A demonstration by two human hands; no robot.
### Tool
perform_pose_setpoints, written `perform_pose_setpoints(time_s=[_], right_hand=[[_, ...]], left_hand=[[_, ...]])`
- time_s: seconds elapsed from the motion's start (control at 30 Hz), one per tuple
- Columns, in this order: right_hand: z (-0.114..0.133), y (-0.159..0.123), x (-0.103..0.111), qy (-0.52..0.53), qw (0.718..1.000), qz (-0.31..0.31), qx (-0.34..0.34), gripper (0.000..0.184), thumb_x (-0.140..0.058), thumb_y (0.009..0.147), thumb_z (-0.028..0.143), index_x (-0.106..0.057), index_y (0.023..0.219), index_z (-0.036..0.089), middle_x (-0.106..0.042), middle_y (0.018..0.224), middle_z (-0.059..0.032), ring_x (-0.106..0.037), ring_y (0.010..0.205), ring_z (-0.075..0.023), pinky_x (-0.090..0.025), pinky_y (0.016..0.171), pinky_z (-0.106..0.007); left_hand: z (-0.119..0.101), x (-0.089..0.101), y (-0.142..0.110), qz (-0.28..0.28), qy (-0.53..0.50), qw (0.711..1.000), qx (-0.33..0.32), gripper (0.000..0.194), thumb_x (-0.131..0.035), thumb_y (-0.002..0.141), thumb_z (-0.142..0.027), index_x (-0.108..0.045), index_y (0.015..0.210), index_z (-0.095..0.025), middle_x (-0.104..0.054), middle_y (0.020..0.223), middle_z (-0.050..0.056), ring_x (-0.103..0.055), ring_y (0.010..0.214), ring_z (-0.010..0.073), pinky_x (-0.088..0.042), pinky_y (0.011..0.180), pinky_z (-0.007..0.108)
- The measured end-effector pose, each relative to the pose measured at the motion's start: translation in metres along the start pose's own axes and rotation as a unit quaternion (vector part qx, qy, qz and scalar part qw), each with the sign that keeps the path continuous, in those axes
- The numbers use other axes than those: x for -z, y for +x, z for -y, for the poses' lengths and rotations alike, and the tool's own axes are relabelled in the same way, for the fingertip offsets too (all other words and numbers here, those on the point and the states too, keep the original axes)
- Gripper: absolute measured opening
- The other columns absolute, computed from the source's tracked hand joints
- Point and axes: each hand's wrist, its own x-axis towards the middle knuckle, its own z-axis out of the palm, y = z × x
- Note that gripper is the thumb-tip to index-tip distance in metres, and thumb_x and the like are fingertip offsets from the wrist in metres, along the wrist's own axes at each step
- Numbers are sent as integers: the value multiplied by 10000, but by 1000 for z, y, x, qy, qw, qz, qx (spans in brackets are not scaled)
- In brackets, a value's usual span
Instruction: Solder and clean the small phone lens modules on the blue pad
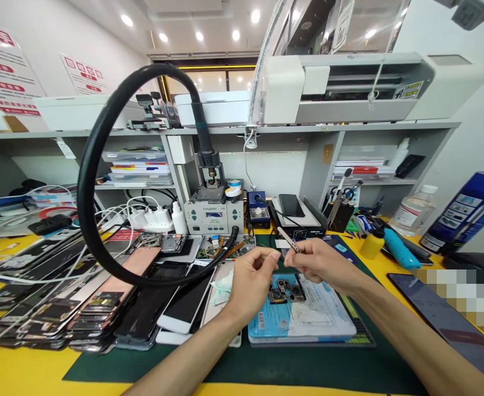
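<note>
Green mat [287,368] on the yellow bench [27,363] is our work spot. Small phone parts [296,290] sit on the blue-white pack [328,316], probably for a flat, raised stand. Just above, our left hand [253,278] pinches finger to thumb; can't tell what's between. Our right hand [320,261] grips a slim tool [288,240], likely for fine control. Behind, the grey box's [213,215] black hose [86,181] arcs left, presumably off our work.

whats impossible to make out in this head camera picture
All in the head view:
Anything pinched in the left hand: too small.
Lower end of the slim grey metal tool: covered by the right hand.
Readings on the boxy light-grey station: too small.
Whatever the pixelated patch covers, by the flat dark slab: blurred.
Right edge of the large blue box: cut off by the frame.
</note>
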Motion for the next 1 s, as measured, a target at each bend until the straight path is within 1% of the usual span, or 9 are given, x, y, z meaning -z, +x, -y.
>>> perform_pose_setpoints(time_s=[0.17, 0.33, 0.43, 0.57, 0.7, 0.83, 0.9, 1.0], right_hand=[[0, -1, 1, 3, 1000, -3, -2, 154, -673, 755, 289, -583, 710, 173, -335, 524, 106, -177, 417, -34, -110, 438, -255], [2, -4, 1, -8, 1000, -1, 2, 132, -648, 779, 275, -584, 727, 172, -344, 535, 101, -184, 414, -33, -112, 435, -258], [2, -4, 0, 4, 1000, -2, 1, 134, -648, 791, 286, -600, 748, 169, -343, 548, 98, -177, 424, -34, -112, 438, -257], [2, -5, 0, 23, 1000, -5, -5, 176, -672, 781, 301, -579, 710, 169, -309, 549, 99, -165, 438, -34, -97, 439, -255], [4, -6, 0, 32, 999, -10, -11, 186, -691, 768, 296, -573, 699, 170, -317, 541, 101, -161, 437, -32, -100, 435, -250], [6, -7, 1, 31, 999, -16, -9, 177, -700, 784, 288, -598, 718, 160, -333, 536, 99, -163, 444, -33, -106, 438, -249], [7, -7, 2, 36, 999, -13, -4, 204, -723, 793, 305, -602, 722, 158, -323, 539, 101, -159, 450, -34, -105, 440, -250], [6, -8, 2, 46, 999, -6, 3, 275, -755, 812, 358, -593, 713, 160, -311, 545, 101, -161, 455, -34, -105, 443, -252]], left_hand=[[4, -2, -3, -13, -7, 1000, 0, 290, -675, 877, -432, -714, 821, -149, -595, 677, 3, -478, 532, 101, -367, 493, 223], [1, -3, -5, -22, -8, 1000, -6, 278, -675, 882, -414, -718, 829, -144, -587, 669, 3, -488, 531, 97, -378, 495, 220], [0, -3, -6, -28, -14, 999, -6, 289, -682, 880, -423, -724, 832, -142, -589, 664, 4, -489, 527, 95, -379, 488, 216], [-2, -3, -8, -30, -18, 999, 0, 309, -698, 869, -448, -732, 823, -144, -583, 645, 3, -489, 522, 98, -380, 483, 215], [-5, -1, -7, -31, -28, 999, 6, 326, -707, 866, -462, -729, 822, -140, -578, 637, -2, -477, 512, 92, -377, 478, 212], [-6, 2, -4, -56, -46, 997, -2, 299, -712, 880, -434, -710, 817, -142, -567, 616, -18, -470, 519, 79, -371, 497, 200], [-6, 3, -4, -55, -48, 997, -7, 294, -712, 887, -424, -706, 804, -142, -563, 606, -22, -467, 514, 74, -364, 498, 197], [-7, 3, -5, -39, -47, 998, -14, 289, -703, 898, -418, -717, 817, -141, -590, 652, -12, -481, 521, 72, -376, 505, 202]])
